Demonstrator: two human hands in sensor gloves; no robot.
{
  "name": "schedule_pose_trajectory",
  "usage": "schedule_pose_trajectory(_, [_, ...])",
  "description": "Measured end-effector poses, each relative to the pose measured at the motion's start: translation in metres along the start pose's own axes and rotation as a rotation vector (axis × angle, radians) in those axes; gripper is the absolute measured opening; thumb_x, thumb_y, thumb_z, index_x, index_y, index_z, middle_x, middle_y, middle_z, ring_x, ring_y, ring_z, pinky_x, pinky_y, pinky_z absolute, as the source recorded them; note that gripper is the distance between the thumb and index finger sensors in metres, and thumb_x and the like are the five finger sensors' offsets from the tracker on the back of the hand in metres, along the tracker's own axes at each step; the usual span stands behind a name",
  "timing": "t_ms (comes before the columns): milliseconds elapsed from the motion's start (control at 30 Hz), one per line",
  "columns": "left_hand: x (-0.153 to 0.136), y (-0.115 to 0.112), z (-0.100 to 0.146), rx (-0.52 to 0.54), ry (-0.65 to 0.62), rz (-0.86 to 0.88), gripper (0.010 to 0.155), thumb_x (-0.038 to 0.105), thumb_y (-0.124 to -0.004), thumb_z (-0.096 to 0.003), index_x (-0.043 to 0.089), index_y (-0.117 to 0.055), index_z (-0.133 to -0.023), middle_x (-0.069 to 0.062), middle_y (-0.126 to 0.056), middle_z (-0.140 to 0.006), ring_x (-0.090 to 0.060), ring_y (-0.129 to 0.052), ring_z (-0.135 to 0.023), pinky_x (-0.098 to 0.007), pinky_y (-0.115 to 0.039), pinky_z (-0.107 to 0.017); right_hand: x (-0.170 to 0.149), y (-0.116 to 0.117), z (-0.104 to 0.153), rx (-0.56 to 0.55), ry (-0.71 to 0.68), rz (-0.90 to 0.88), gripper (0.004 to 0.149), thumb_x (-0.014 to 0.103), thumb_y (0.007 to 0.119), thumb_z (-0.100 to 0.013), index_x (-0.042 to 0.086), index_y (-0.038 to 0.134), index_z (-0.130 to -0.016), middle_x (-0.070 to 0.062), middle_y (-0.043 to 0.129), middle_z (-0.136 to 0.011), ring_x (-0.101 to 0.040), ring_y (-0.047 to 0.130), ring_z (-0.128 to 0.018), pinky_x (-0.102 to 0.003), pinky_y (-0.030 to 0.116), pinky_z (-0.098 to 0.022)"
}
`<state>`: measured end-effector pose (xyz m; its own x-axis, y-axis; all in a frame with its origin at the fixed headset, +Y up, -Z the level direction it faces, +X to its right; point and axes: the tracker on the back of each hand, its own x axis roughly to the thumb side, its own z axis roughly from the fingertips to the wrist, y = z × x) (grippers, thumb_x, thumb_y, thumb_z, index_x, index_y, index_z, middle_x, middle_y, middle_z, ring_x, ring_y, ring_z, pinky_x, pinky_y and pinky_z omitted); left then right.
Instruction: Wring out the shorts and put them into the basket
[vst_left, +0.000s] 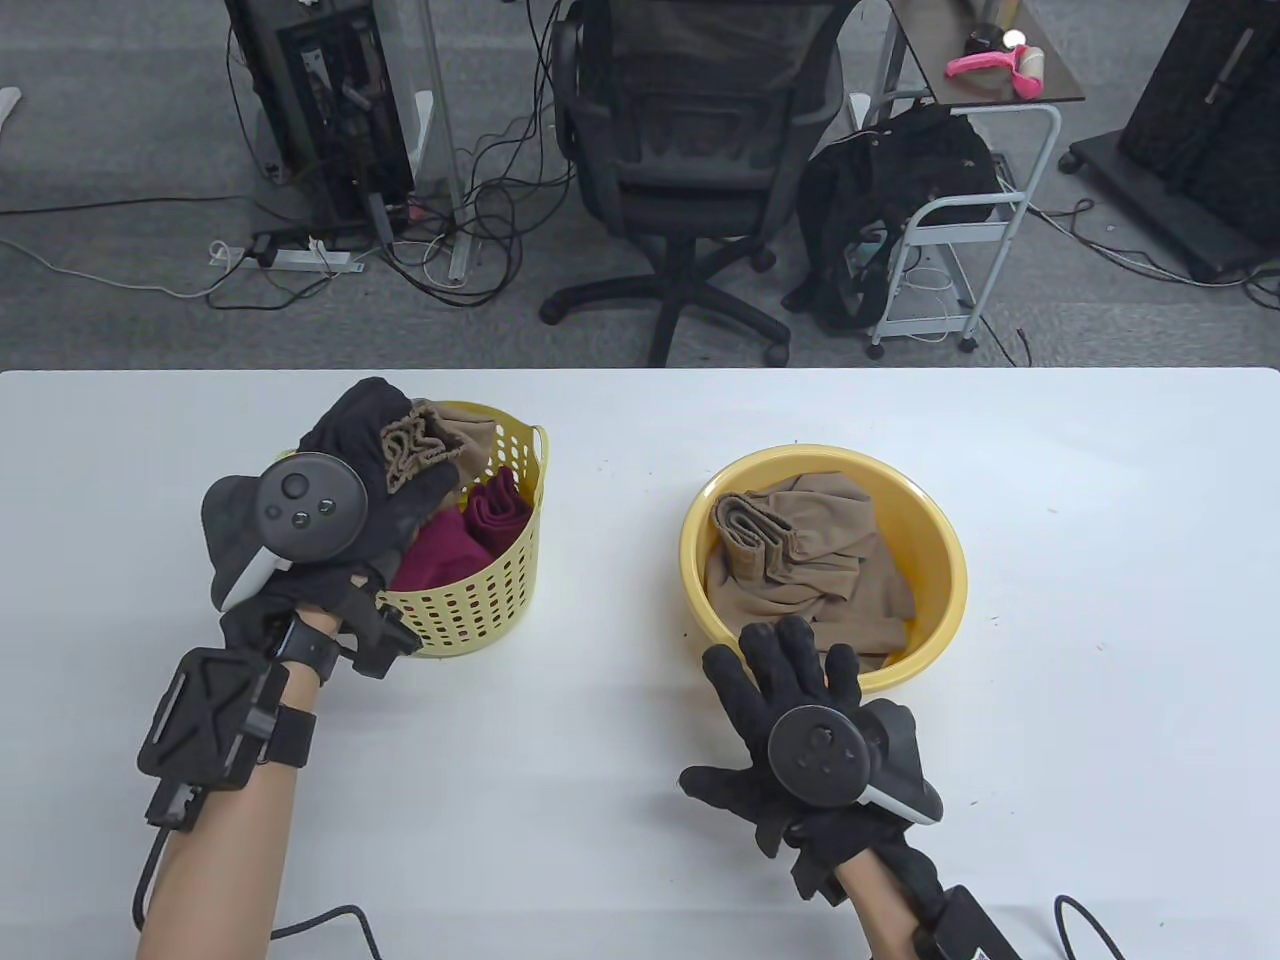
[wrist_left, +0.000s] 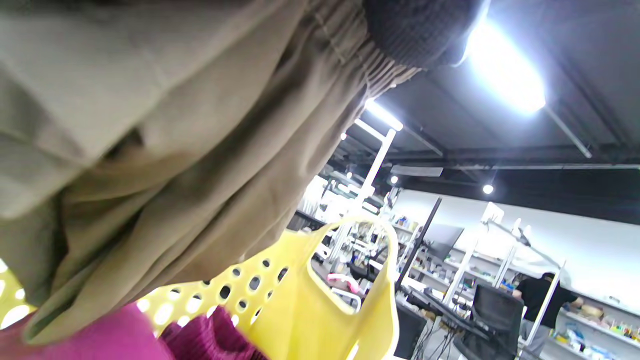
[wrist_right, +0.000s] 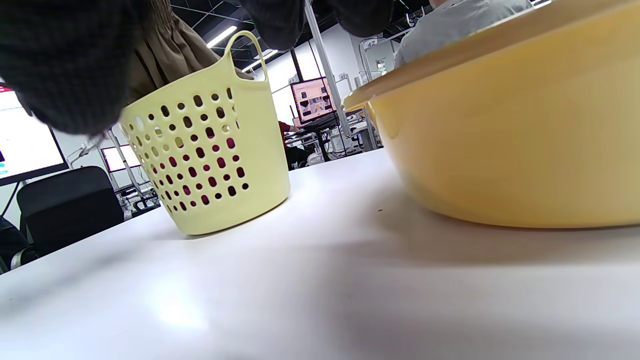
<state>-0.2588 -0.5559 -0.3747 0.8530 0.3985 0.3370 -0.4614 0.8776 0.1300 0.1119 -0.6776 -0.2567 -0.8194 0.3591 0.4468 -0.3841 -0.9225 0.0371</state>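
One white table (vst_left: 620, 800), one pale yellow perforated basket (vst_left: 478, 598) holding one maroon garment (vst_left: 470, 535), left hand (vst_left: 390, 480) gripping one bunched tan pair of shorts (vst_left: 425, 440) over the basket, one yellow basin (vst_left: 930, 560) holding a second tan garment (vst_left: 810, 565), right hand (vst_left: 790, 690) spread flat, fingers over the basin's near rim.
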Motion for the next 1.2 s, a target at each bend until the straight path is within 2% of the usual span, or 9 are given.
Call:
schedule_pose_trajectory(200, [-0.006, -0.013, 0.000, -0.100, 0.024, -0.040, 0.078, 0.041, -0.069, -0.0593, 0.023, -0.008, -0.105, -0.015, -0.016, -0.121, -0.052, -0.033, -0.110, -0.069, -0.026, -0.073, -0.001, 0.000, 0.001, -0.002, -0.005, -0.007, 0.101, 0.072, 0.083, -0.041, 0.014, 0.042, -0.113, -0.030, 0.033, -0.113, -0.059, 0.025, -0.102, -0.082, 0.024, -0.063])
schedule_pose_trajectory(867, [-0.010, -0.036, -0.002, -0.223, 0.101, -0.223, 0.075, 0.043, -0.074, -0.0581, 0.020, -0.025, -0.109, -0.018, -0.032, -0.122, -0.055, -0.039, -0.109, -0.073, -0.030, -0.070, -0.001, 0.000, 0.002, 0.003, -0.015, -0.012, 0.100, 0.072, 0.082, -0.041, 0.014, 0.043, -0.113, -0.030, 0.034, -0.113, -0.059, 0.026, -0.103, -0.081, 0.025, -0.063])
schedule_pose_trajectory(1200, [-0.011, -0.046, -0.004, -0.314, 0.122, -0.246, 0.074, 0.045, -0.076, -0.0569, 0.017, -0.034, -0.110, -0.026, -0.033, -0.120, -0.059, -0.043, -0.106, -0.074, -0.033, -0.068, -0.001, -0.001, 0.002, 0.001, -0.017, -0.012, 0.100, 0.072, 0.082, -0.042, 0.014, 0.044, -0.113, -0.030, 0.033, -0.113, -0.059, 0.027, -0.103, -0.081, 0.025, -0.063])
